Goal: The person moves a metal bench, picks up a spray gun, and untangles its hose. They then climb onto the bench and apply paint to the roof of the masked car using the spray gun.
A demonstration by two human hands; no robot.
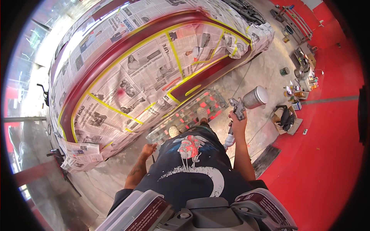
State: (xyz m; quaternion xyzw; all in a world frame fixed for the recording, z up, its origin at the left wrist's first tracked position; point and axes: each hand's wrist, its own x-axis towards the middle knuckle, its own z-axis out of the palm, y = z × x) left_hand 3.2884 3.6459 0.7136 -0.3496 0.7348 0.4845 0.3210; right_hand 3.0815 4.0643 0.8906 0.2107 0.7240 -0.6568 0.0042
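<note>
My right hand (239, 122) is wrapped round the handle of a spray gun (237, 108), raised to the right of my body. The gun's silver paint cup (255, 97) tilts up and to the right, and a pale fitting (229, 141) hangs below the grip. Low beside my shirt, my left hand (148, 150) has its fingers curled closed. A thin dark line shows by those fingers, too small to name. Ahead and to the left stands a car body covered in newspaper (142, 63), edged with yellow masking tape (174, 54). Its bare maroon panel (200, 80) is apart from both hands.
A paint-spotted low platform (192, 111) lies by my feet, alongside the car. On the right, an open cardboard box (295, 124) holds dark material. Cans and bottles (298, 92) cluster near the red floor (327, 154). A rack (296, 23) stands at the far right.
</note>
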